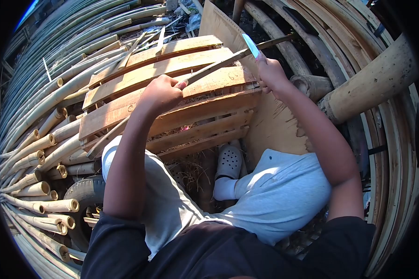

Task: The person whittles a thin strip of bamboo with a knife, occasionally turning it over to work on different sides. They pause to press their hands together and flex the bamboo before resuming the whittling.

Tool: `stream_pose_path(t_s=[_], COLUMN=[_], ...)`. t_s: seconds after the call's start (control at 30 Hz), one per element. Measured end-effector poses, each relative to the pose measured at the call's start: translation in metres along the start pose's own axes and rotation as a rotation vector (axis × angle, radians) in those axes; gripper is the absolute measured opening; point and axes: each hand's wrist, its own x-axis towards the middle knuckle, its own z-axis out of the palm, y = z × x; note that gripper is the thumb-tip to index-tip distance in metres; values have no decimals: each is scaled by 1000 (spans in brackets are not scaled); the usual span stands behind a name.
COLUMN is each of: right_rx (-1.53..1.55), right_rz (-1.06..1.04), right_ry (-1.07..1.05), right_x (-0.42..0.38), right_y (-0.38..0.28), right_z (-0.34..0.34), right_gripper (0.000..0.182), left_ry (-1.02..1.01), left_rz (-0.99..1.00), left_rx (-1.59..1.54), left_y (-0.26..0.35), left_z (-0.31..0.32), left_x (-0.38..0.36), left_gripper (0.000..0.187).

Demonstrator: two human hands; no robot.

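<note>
My left hand is closed around a long, narrow bamboo strip. The strip slants from the lower left, through my fist, up to the far right. In my right hand is a knife, its bright blade pointing up and crossing the strip in this view. Fingers wrap the handle, which is mostly hidden. Below both hands stands a wooden slatted crate, with the strip passing over its top slats. A thin plywood sheet leans at the crate's right side, just under my right forearm.
Stacked bamboo poles fill the left side, with cut ends facing me. A tire lies by my leg. A thick bamboo pole and bundled wooden strips flank my right arm. My shoe rests between crate and plywood.
</note>
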Motion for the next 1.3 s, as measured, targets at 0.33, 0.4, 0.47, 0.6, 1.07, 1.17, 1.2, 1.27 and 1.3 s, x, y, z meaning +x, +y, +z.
stream_pose_path(t_s=[0.33, 0.4, 0.47, 0.6, 1.07, 1.17, 1.2, 1.27, 1.3], right_rx=[-260, -372, -298, -157, -361, -387, -384, -432, -431], right_rz=[-176, -229, -37, -102, -118, -273, -271, -308, -309], right_ry=[69, 29, -121, 90, 68, 145, 146, 225, 223], right_x=[-17, -17, -40, -26, -35, -12, -17, -30, -28], right_y=[7, 31, 4, -19, -9, 5, 1, -13, -11], right_z=[42, 54, 54, 35, 24, 8, 6, 4, 3], right_gripper=[51, 52, 50, 51, 51, 50, 50, 48, 48], left_ry=[36, 65, 68, 27, 46, -78, -77, -100, -120], left_rz=[-2, 13, 11, -15, 183, 140, 194, 195, 195], left_rx=[2, 28, 31, -24, 29, 49, -4, 43, 86], left_y=[2, 3, -2, 0, -11, -19, -29, -26, -25], left_z=[8, 8, 9, 3, -1, -13, -11, -14, -16], left_x=[3, 2, 6, 2, -6, -10, -7, -12, -14], left_gripper=[42, 41, 41, 39, 56, 62, 65, 65, 64])
